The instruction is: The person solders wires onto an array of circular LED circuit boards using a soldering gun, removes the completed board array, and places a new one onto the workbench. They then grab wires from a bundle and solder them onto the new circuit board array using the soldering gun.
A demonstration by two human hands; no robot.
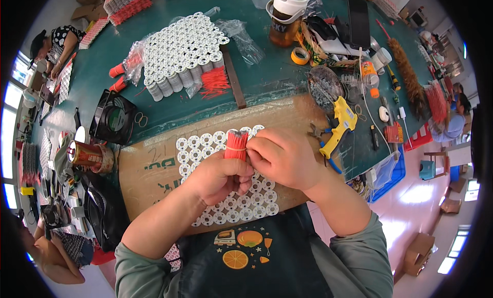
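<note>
A bundle of thin red wires point(236, 142) stands upright in my left hand point(218, 177), whose fingers are wrapped round its lower part. Around the bundle runs a tan rubber band point(235, 150). My right hand point(285, 159) is closed in a pinch at the bundle's right side, level with the band; its fingertips are partly hidden. Under both hands lies a sheet of round white circuit boards point(262, 198) in rows, on a brown cardboard sheet point(149, 180).
Stacked white round boards point(182, 49) and loose red wires point(214, 82) lie beyond the cardboard. At right are a yellow glue gun point(343, 124) and pliers point(328, 153); a black fan point(114, 117) and a red-gold can point(87, 154) stand at left. Co-workers sit at both sides.
</note>
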